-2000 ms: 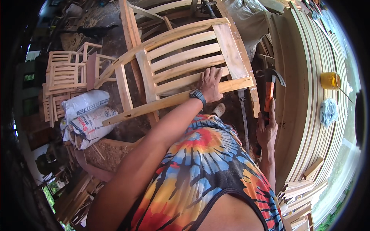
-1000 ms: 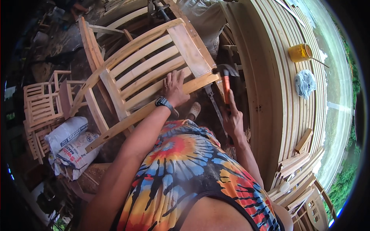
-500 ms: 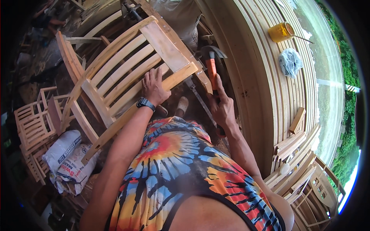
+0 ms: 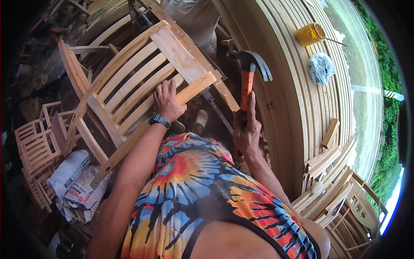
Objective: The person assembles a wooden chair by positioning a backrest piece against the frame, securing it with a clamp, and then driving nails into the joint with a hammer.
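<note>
A slatted wooden chair back (image 4: 137,82) of pale bare wood lies tilted before me, propped on a wooden beam. My left hand (image 4: 167,103), with a dark watch at the wrist, clasps its near side rail, fingers draped over toward the slats. To the right, my right hand (image 4: 247,129) grips a claw hammer (image 4: 247,84) with an orange and black handle. The hammer's dark head points up and away from me, apart from the chair back. My index finger lies along the handle.
Stacked long boards (image 4: 286,86) run along the right, bearing a yellow jar (image 4: 309,35) with a stick and a crumpled plastic bag (image 4: 321,69). Wood offcuts (image 4: 323,162) lie nearer. White sacks (image 4: 79,185) and small slatted furniture (image 4: 39,142) sit at left. A clamp (image 4: 140,16) is at the far end.
The hammer has risen toward me and its head looks larger, turned slightly to the right. My left hand stays on the chair back. The whole view has shifted a little.
</note>
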Demonstrator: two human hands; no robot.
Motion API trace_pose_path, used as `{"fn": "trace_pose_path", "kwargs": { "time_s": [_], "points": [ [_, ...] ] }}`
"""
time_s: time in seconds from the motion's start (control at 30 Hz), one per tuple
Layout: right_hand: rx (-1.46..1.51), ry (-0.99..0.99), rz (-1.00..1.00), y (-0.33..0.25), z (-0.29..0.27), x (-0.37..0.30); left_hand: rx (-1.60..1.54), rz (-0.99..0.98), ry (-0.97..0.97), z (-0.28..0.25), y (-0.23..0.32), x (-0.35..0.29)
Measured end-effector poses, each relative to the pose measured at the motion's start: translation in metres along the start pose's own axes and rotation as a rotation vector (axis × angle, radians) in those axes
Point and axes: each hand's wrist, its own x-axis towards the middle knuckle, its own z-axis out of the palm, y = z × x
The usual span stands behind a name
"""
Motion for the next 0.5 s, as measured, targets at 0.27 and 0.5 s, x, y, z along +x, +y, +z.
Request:
{"fn": "trace_pose_path", "kwargs": {
  "time_s": [0.27, 0.5],
  "points": [
    [0.081, -0.17, 0.168, -0.008, -0.001, 0.014, 0.0, 0.002, 0.015, 0.0, 0.0, -0.001],
    [-0.137, -0.376, 0.089, 0.032, 0.013, 0.022, -0.007, 0.002, -0.003, 0.0, 0.009, 0.003]
  ]
}}
